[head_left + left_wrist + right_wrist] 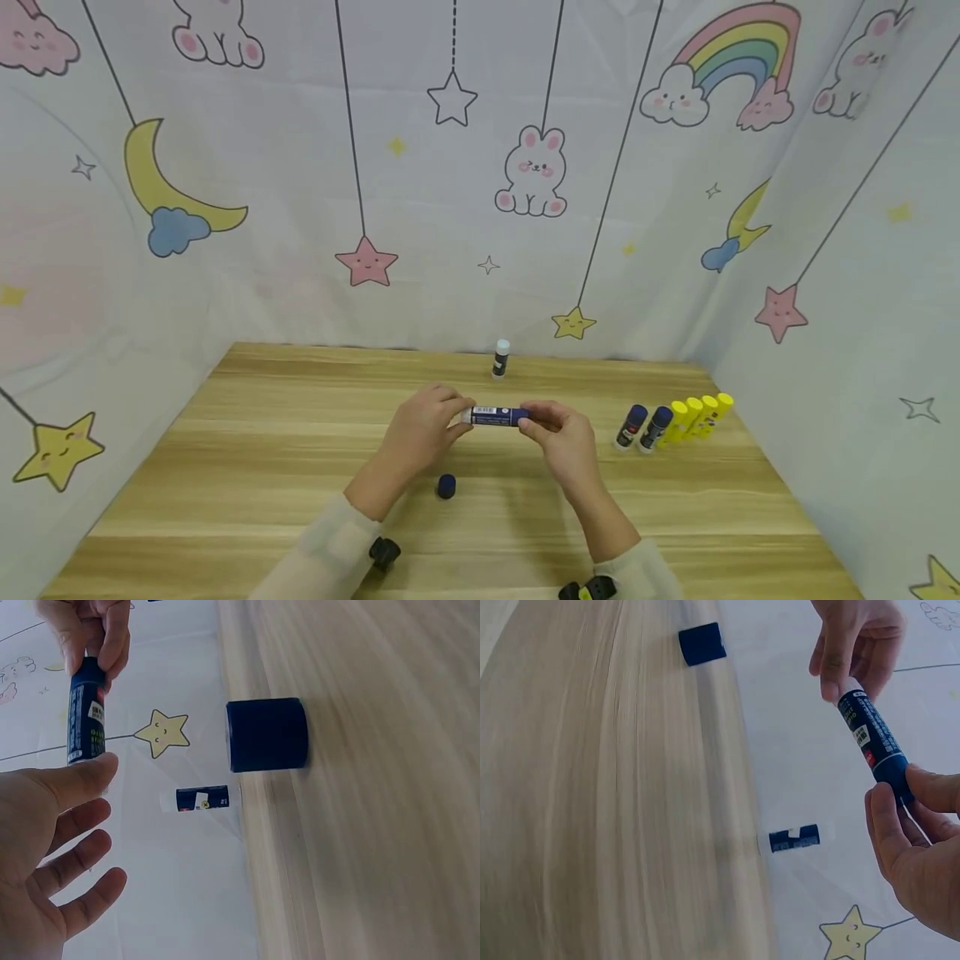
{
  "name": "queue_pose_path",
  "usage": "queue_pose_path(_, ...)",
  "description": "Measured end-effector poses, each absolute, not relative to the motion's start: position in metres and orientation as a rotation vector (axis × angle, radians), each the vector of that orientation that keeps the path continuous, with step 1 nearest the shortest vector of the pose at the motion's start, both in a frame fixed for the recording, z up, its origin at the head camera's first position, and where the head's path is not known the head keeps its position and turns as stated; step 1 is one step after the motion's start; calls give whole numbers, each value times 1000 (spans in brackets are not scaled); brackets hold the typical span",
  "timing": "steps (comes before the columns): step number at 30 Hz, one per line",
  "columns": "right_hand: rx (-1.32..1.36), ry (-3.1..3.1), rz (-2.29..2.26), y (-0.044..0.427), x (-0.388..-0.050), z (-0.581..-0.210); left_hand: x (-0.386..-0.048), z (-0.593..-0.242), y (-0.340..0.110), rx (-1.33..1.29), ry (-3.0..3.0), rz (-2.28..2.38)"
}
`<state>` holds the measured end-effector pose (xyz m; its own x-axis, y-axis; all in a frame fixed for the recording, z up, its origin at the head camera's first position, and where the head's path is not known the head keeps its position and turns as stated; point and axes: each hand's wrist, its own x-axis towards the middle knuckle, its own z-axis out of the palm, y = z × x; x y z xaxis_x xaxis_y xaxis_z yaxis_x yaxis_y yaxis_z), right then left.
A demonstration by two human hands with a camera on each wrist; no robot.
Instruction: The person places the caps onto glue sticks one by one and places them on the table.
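Observation:
Held level above the table is a dark blue glue stick (492,416), stretched between my two hands. My left hand (425,427) pinches its white end between thumb and fingertips; the left wrist view shows the other fingers spread apart. At the opposite end, my right hand (567,444) grips the dark blue cap (893,780), which sits on the stick. A loose dark blue cap (446,487) stands on the table below the hands. Farther back, another glue stick (500,360) stands upright, its top white and without a blue cap.
On the right of the wooden table (300,392) stand two blue-capped glue sticks (632,428) beside a row of several yellow tubes (693,417). A white printed curtain (450,208) hangs behind and along the sides. Black straps (385,552) circle the wrists.

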<state>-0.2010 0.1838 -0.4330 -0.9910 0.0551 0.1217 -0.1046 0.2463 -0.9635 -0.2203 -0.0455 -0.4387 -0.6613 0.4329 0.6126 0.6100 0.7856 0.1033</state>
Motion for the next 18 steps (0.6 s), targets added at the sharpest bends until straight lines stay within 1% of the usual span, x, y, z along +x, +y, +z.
queue_pose_path(4,13,-2437,1723,194,-204,-430,-224,-440,-49,-763,-2404,-430)
queue_pose_path(8,8,-2534,1498,208,-206,-426,-230,-442,-52,-717,-2426,-502)
queue_pose_path(13,66,-2650,1202,227,-207,-418,-239,-440,-54,-630,-2516,-583)
queue_pose_path(18,182,-2737,916,246,-210,-412,-253,-437,-53,-532,-2657,-687)
